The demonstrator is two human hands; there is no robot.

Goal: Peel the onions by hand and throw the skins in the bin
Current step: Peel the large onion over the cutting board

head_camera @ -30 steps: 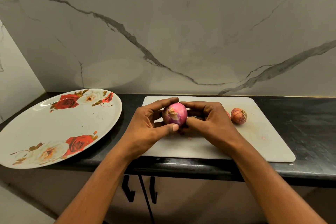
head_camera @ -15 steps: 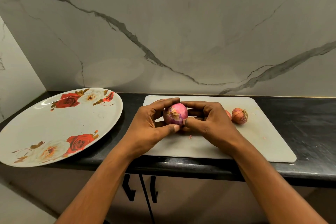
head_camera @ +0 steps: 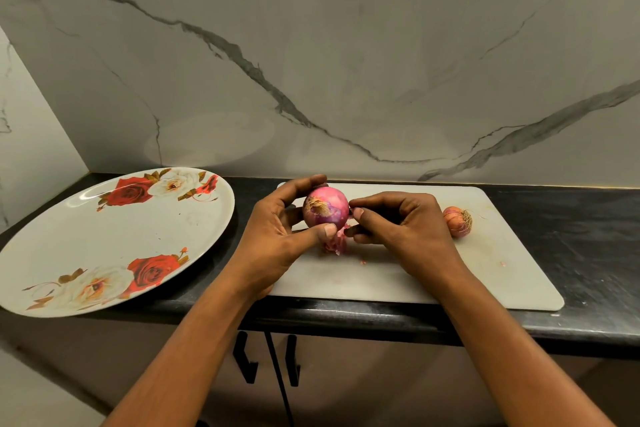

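Onion (head_camera: pixel 326 210), root end toward camera, clamped by left grip (head_camera: pixel 277 239); right grip (head_camera: pixel 408 229) pinching it.

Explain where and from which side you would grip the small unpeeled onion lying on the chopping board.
Probably round its bulging middle, from above: the small onion lies on its side on the chopping board, root tuft pointing right, rounded flanks exposed. The right hand is nearest.

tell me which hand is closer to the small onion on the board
Right. The right hand is just beside the small onion; the left hand is farther away, gripping the big onion.
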